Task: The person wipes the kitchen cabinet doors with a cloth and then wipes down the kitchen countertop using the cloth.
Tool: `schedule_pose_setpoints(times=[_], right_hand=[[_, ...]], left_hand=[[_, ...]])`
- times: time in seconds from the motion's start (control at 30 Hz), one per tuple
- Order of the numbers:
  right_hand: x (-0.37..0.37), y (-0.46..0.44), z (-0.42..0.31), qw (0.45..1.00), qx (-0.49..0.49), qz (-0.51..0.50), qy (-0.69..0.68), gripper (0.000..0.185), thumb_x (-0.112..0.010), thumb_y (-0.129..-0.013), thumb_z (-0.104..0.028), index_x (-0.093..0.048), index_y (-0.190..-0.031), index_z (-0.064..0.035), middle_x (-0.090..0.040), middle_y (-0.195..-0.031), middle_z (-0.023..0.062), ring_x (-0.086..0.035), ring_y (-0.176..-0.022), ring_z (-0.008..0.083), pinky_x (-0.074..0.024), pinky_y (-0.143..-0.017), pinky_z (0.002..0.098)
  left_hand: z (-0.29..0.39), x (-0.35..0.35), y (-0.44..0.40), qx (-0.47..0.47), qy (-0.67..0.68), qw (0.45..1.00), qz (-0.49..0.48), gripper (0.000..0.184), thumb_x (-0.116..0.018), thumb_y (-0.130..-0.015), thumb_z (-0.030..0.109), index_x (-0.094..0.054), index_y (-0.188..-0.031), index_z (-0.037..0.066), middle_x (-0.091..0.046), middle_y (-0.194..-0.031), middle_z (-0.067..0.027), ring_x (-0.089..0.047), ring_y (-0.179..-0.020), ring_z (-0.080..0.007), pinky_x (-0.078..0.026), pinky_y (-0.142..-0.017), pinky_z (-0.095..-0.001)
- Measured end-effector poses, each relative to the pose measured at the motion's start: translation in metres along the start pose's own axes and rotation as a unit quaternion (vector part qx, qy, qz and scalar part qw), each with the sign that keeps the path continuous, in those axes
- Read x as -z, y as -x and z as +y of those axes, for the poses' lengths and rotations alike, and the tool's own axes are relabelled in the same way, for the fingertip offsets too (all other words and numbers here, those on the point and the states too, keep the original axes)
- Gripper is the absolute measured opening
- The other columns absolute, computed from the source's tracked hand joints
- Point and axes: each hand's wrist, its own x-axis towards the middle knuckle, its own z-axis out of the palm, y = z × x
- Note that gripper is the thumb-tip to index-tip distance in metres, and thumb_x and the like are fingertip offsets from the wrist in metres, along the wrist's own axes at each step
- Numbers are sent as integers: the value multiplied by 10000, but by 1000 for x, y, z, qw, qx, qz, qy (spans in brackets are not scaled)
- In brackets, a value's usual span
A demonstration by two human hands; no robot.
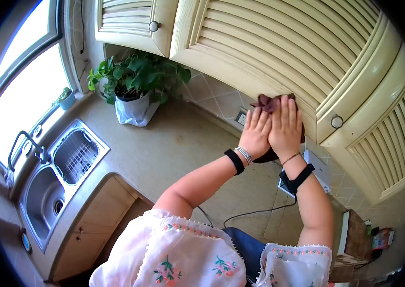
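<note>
A dark maroon cloth is held flat against the lower edge of the cream louvred cabinet door. Both my hands press on it side by side, fingers pointing up. My left hand has its fingers stretched over the cloth, its thumb side touching the other hand. My right hand lies on the cloth with straight fingers. Some cloth bunches above the fingertips and more shows below the palms; the part under my hands is hidden. Black straps sit around both wrists.
A leafy potted plant stands on the counter at the back left. The double sink lies by the window. A wall socket is left of my hands. Behind my right wrist is a white box; a black cable crosses the counter.
</note>
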Motion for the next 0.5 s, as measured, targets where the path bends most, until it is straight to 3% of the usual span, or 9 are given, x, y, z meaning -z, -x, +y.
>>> schedule_pose_setpoints(times=[0.07,0.1,0.3,0.37,0.5], right_hand=[[7,-11,-3,996,39,-77,25,505,-398,-907,-223,-369,-1391,-84,-250,-1505,84,-148,-1415,206,-86,-1139,408],[-14,-38,-51,998,13,-58,8,486,-391,-905,-217,-397,-1370,-77,-270,-1498,75,-157,-1413,194,-92,-1139,402],[-32,-101,-107,988,65,-120,-69,462,-346,-929,-222,-424,-1360,-72,-240,-1509,79,-132,-1417,189,-79,-1155,367],[-49,-122,-130,990,85,-93,-68,443,-349,-932,-223,-457,-1335,-75,-246,-1509,65,-138,-1417,198,-84,-1153,364],[-69,-161,-169,996,71,-38,-37,503,-330,-921,-263,-372,-1389,-81,-250,-1507,63,-142,-1415,183,-69,-1151,376]], left_hand=[[-4,6,-4,27,23,999,1,561,-484,-805,190,-420,-1323,-17,-309,-1441,-207,-150,-1391,-367,-51,-1127,-513],[-63,35,-7,-23,-52,998,-3,630,-512,-812,241,-364,-1341,-67,-270,-1437,-269,-127,-1386,-407,-51,-1125,-518],[-142,56,-12,43,-100,994,5,645,-506,-842,277,-330,-1365,-56,-258,-1443,-275,-115,-1379,-433,-64,-1118,-529],[-167,75,-19,37,-124,992,3,613,-470,-865,269,-319,-1386,-17,-228,-1463,-259,-91,-1392,-411,-37,-1125,-511],[-217,106,-40,-8,-257,966,-9,674,-462,-890,341,-245,-1419,-16,-176,-1482,-259,-91,-1384,-427,-35,-1126,-504]])
